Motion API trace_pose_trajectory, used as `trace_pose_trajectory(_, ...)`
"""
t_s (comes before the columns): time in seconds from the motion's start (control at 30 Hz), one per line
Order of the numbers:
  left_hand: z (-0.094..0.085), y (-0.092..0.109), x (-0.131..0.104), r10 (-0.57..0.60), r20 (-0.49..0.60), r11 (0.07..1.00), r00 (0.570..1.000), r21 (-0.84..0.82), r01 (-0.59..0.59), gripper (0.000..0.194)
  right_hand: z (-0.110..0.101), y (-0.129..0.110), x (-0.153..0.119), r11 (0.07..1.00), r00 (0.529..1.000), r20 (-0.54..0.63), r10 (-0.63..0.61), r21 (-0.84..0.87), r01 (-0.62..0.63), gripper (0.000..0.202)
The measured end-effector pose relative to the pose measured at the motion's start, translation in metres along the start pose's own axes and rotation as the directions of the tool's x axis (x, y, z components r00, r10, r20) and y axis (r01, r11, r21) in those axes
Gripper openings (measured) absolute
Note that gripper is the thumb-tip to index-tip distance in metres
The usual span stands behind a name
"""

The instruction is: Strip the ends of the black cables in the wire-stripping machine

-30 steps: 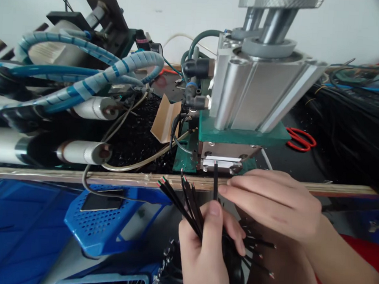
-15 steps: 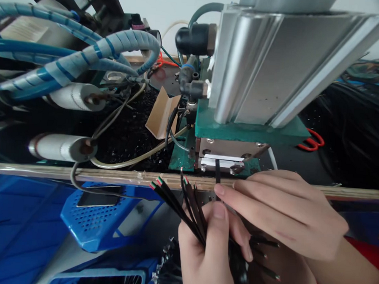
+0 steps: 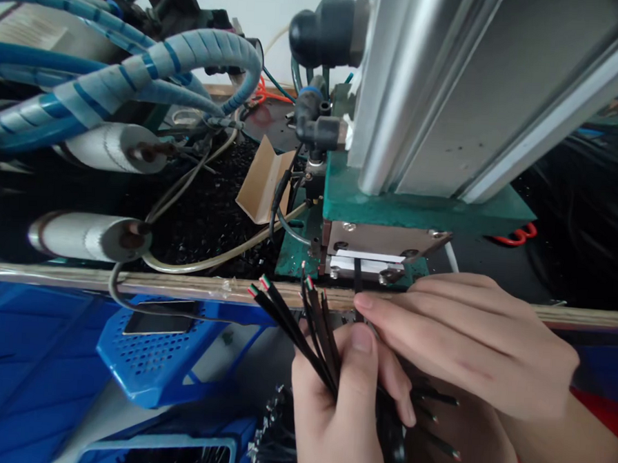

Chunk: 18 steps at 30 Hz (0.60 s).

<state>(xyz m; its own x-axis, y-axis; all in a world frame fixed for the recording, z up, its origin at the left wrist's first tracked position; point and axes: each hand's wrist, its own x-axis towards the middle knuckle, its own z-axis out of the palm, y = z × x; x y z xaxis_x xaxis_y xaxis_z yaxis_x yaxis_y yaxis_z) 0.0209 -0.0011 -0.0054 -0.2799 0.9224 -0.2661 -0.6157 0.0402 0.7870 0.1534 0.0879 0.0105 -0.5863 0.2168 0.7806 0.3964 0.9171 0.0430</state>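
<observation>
My left hand (image 3: 341,399) is closed around a bundle of black cables (image 3: 303,338), whose cut ends show small red, green and white cores. One flat black cable (image 3: 358,275) runs up from my left thumb into the slot between the white-edged jaws (image 3: 356,264) of a pneumatic press (image 3: 424,210). At the table edge, my right hand (image 3: 479,344) lies with its fingers together and the index fingertip against that single cable. Its thumb is hidden beneath. More cable ends (image 3: 443,442) stick out below my right hand.
Blue spiral-wrapped hoses (image 3: 141,77) and white cylinders (image 3: 88,237) are at the left. A folded cardboard piece (image 3: 262,181) lies among black scraps beside the press. Below the wooden table edge (image 3: 171,286) are a blue stool (image 3: 147,361) and a blue bin (image 3: 157,445) holding cables.
The view has moved a little, so the press looks larger and nearer. My hands keep nearly the same pose, and the cable's end is still in the slot.
</observation>
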Motion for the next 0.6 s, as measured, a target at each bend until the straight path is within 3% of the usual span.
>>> trace_pose_trajectory(0.17, -0.010, 0.000, 0.004, 0.019, 0.118, 0.999, 0.993, 0.038, -0.024, 0.050, 0.000, -0.001, 0.000, 1.000, 1.000, 0.003, 0.006, 0.027, -0.006, 0.025)
trace_pose_trajectory(0.37, -0.006, 0.002, 0.001, 0.001, 0.069, 0.999, 0.998, 0.050, -0.005, 0.050, -0.006, -0.007, 0.002, 0.990, 0.988, 0.075, 0.132, 0.037, -0.135, 0.024)
trace_pose_trajectory(0.5, 0.001, 0.004, -0.001, -0.001, -0.035, 0.998, 0.999, 0.070, 0.004, 0.050, -0.009, -0.008, 0.005, 0.989, 0.983, 0.140, 0.122, 0.063, -0.132, 0.028)
trace_pose_trajectory(0.6, 0.003, 0.006, -0.001, 0.003, -0.025, 0.996, 1.000, 0.090, 0.000, 0.051, -0.008, -0.008, 0.006, 0.988, 0.985, 0.112, 0.133, 0.063, -0.141, 0.025)
